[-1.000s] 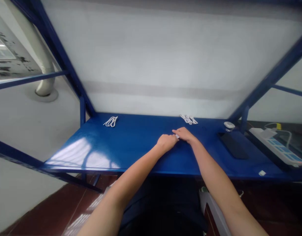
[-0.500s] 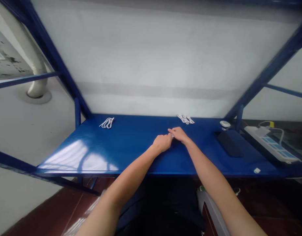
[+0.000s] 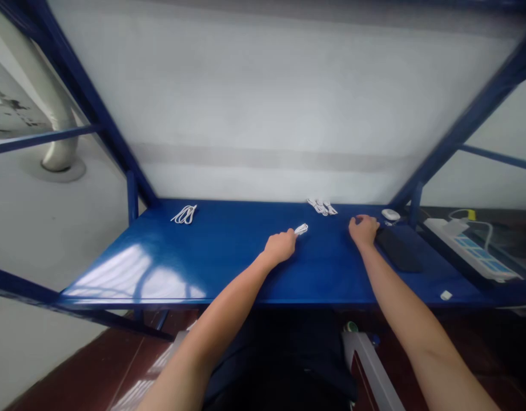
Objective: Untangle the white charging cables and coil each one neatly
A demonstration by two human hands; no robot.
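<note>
Two grips are working at the blue surface [image 3: 220, 257] — the left grip [image 3: 280, 247] is pinching the small white cable bundle [image 3: 301, 229] at its near end, apparently pinning it there, while the right grip [image 3: 363, 230] is resting half-curled and empty, just left of a black pad [image 3: 397, 251].

One head-worn camera above the near edge of the blue metal desk [image 3: 211, 257], facing forward and down across it toward the wall [image 3: 266, 103]; close, wide view, most of desktop in frame.

A small bundled white cable [image 3: 301, 229], its thin loops drawn tight, lies angled on the blue tabletop [image 3: 228, 257].
</note>
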